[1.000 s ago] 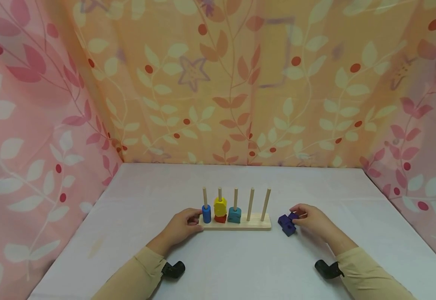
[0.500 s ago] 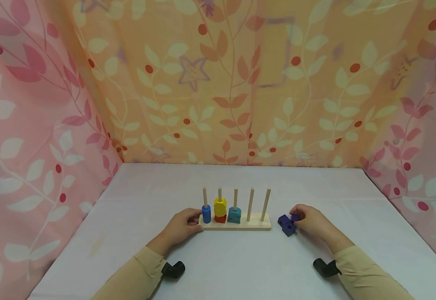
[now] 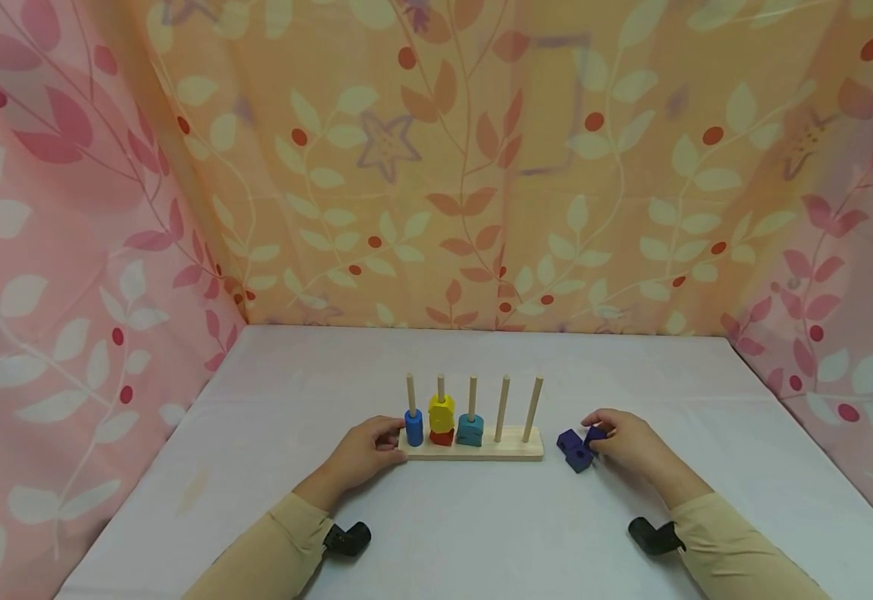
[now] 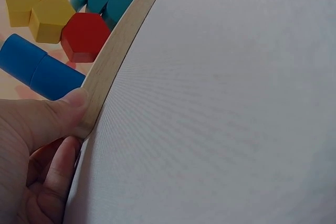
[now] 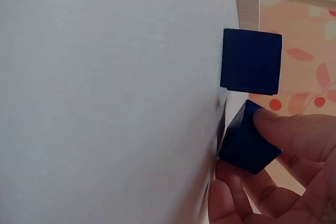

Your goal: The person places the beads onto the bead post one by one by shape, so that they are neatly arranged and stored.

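Observation:
My left hand (image 3: pixel 361 454) grips the left end of a wooden peg board (image 3: pixel 474 453), its thumb on the edge beside the blue cylinders (image 4: pixel 39 66). Yellow hexagonal blocks (image 3: pixel 441 414) sit above a red hexagonal block (image 3: pixel 442 437) on the second peg. Teal half-round blocks (image 3: pixel 469 431) fill the bottom of the third peg. Right of the board, my right hand (image 3: pixel 634 450) pinches a dark purple block (image 5: pixel 249 140) between thumb and fingers, tilted in the right wrist view. Other purple blocks (image 3: pixel 578 459) lie on the table beside it.
Two bare pegs (image 3: pixel 502 408) stand at the board's right end. A white cloth (image 3: pixel 481 533) covers the table. Patterned curtains (image 3: pixel 466 167) hang behind and at both sides. A black wrist device (image 3: pixel 349 540) sits at each sleeve.
My right hand closes on one purple block, which tilts up beside the others. The left hand and the peg board keep their place.

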`<state>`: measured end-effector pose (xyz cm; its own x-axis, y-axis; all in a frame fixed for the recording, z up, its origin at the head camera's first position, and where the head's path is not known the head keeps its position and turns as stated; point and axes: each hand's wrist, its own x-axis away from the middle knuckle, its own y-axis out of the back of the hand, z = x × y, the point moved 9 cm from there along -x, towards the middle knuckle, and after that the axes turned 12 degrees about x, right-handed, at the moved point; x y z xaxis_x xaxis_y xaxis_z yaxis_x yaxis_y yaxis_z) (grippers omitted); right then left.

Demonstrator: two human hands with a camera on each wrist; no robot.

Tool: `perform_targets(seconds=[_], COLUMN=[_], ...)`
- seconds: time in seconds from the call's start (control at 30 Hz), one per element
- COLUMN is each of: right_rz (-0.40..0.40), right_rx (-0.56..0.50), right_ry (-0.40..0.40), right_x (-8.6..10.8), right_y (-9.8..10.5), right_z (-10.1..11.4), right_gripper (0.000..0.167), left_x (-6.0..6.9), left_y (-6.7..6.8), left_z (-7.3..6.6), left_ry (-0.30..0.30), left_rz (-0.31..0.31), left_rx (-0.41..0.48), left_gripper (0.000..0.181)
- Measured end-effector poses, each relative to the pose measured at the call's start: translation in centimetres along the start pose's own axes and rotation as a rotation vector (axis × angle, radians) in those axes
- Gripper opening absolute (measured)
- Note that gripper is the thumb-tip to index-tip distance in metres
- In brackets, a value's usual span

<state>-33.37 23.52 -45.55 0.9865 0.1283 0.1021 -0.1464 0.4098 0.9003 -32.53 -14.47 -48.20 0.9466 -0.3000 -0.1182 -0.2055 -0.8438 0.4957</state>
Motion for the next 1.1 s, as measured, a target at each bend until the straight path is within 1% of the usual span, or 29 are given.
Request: perform_targets(seconds=[0.3, 0.4, 0.63, 0.73, 0.83, 0.93, 1.03, 1.1], right_rz=[0.016, 0.016, 0.011, 0.015, 0.031, 0.051, 0.058, 0.051], right_rx=[-0.046, -0.054, -0.121, -0.133, -0.111, -0.047, 0.008, 0.027], right_ry=[-0.031, -0.027, -0.018, -0.011, 0.005, 0.021, 0.024, 0.028], right_x=[0.1, 0.1, 0.6, 0.5, 0.1, -0.3, -0.7, -0.7], right_y=[0.3, 0.4, 1.2, 1.2, 0.8, 0.1, -0.3, -0.3], right_z=[-0.7, -0.8, -0.4, -0.3, -0.2, -0.1, -0.1, 0.0], right_gripper=[0.028, 0.030, 0.019, 0.019, 0.022, 0.024, 0.023, 0.022], left_x=[0.0, 0.1, 0.1, 0.1, 0.1, 0.1, 0.1, 0.1], left_y=[0.0, 0.1, 0.0, 0.1, 0.1, 0.1, 0.0, 0.0], left_z=[-0.2, -0.2, -0.2, -0.2, -0.2, -0.2, -0.3, -0.3], left_ry=[-0.002, 0.002, 0.006, 0.009, 0.013, 0.018, 0.017, 0.013], left_rz=[-0.005, -0.005, -0.003, -0.004, -0.003, -0.003, -0.004, -0.003], left_rx=[-0.001, -0.008, -0.008, 0.001, 0.006, 0.005, 0.006, 0.008], left_gripper=[0.047, 0.047, 0.048, 0.048, 0.048, 0.048, 0.048, 0.048])
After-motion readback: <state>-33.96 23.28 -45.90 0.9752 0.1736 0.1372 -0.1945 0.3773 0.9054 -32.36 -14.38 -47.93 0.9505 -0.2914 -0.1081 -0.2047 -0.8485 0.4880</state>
